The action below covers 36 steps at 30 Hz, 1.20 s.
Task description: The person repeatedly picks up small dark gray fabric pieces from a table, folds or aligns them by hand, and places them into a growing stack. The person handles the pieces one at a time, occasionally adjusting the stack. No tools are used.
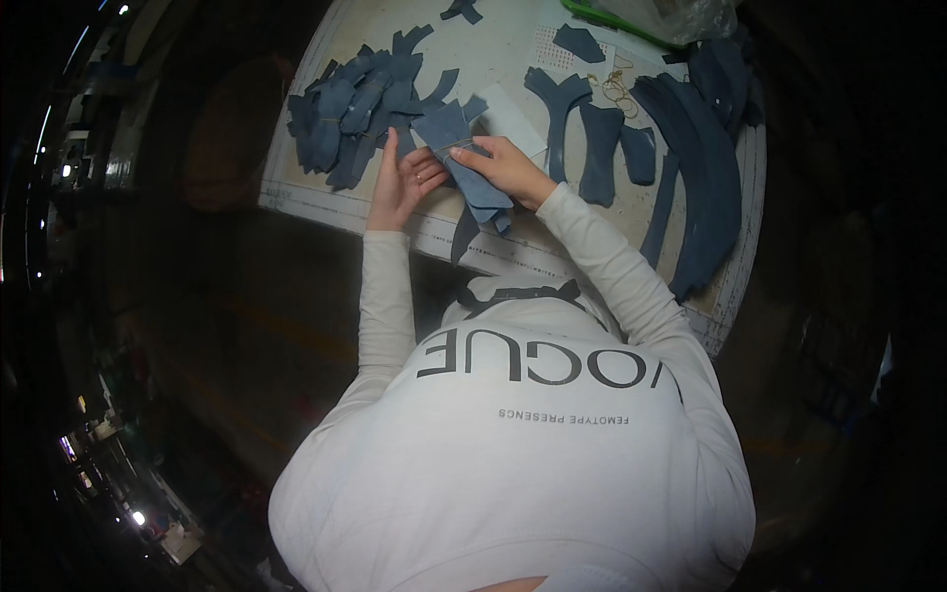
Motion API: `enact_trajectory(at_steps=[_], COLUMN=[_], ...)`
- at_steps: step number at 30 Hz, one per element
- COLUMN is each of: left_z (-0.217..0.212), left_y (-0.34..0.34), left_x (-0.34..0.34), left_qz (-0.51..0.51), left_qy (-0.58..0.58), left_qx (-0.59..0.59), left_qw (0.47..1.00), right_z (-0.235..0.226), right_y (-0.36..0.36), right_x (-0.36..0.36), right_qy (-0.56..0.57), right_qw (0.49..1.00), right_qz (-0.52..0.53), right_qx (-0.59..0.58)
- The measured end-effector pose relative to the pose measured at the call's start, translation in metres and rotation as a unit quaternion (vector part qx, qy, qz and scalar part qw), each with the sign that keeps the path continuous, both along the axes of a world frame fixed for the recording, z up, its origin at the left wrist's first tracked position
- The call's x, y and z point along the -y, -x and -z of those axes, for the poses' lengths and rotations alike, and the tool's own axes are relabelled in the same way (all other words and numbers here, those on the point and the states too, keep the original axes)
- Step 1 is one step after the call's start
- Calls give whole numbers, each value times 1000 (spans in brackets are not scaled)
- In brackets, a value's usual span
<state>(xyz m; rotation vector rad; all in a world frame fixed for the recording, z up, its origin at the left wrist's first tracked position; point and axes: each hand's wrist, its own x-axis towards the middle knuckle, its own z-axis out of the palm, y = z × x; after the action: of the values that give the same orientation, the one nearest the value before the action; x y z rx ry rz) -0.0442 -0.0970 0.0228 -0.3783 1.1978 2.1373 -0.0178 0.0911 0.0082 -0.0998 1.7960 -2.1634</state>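
Over the near edge of the table, my right hand [501, 170] grips a bundle of blue-grey cut fabric pieces [475, 189], thumb on top. A thin band seems to run across the bundle near my thumb. My left hand [402, 185] is just left of it, palm turned toward the bundle, thumb up and fingers stretched out; its fingertips reach the bundle's side, and whether they touch it I cannot tell. A pile of similar fabric bundles [340, 109] lies beyond my left hand.
Right of my hands lie a Y-shaped fabric piece [558, 109], shorter pieces [599, 153] and long curved strips [708, 187]. Loose rubber bands [619, 94] sit near a printed sheet [548, 49]. A green tray [617, 20] with clear plastic [691, 20] stands at the far right.
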Motion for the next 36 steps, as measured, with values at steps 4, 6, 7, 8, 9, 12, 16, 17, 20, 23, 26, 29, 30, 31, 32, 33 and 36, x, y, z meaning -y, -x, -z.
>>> enact_trajectory(at_steps=[4,6,7,8,9,12,16,17,20,23,26,29,30,31,32,33,36], left_z=[23,22,21,19,17,15,15,13,5,-6,-25,-50,-58,-66,-71,-76,-86], left_y=[-18,-12,-9,-9,-8,-3,7,14,38,65,83,90,90,89,86,82,61], left_x=[-35,-41,-41,-40,-38,-38,-41,-38,-15,16,51,71,73,73,69,65,45], left_qz=[5,-4,-4,-45,-57,-60,-65,-85,-149,-209,-313,-334,-345,-356,-337,-317,-243], left_qy=[-23,-106,-152,-162,-107,-37,45,14,-37,-76,-73,-19,9,32,57,82,133], left_qx=[-57,-42,-44,-45,-43,-70,-147,-140,-131,-133,-166,-244,-260,-276,-292,-308,-301], left_qw=[998,993,987,985,992,995,986,986,979,966,932,910,902,892,893,893,912], right_z=[8,4,1,-3,-7,-15,-16,-16,-15,-20,-25,-24,-22,-20,-17,-15,-12], right_y=[-7,-13,-19,-24,-27,-24,-22,-23,-40,-50,-57,-59,-56,-51,-41,-29,13], right_x=[6,5,2,-2,-5,-5,3,4,5,-4,-28,-53,-63,-74,-85,-99,-133], right_qy=[-25,-131,-201,-270,-337,-384,-420,-401,-380,-364,-398,-420,-428,-436,-421,-432,-450], right_qw=[999,984,965,937,902,853,821,824,841,842,846,840,839,837,840,848,811], right_qz=[2,49,81,111,141,105,60,49,-7,-20,-45,-25,-8,10,83,124,275], right_qx=[-24,-108,-150,-191,-230,-337,-382,-397,-385,-396,-351,-342,-336,-331,-331,-281,-255])
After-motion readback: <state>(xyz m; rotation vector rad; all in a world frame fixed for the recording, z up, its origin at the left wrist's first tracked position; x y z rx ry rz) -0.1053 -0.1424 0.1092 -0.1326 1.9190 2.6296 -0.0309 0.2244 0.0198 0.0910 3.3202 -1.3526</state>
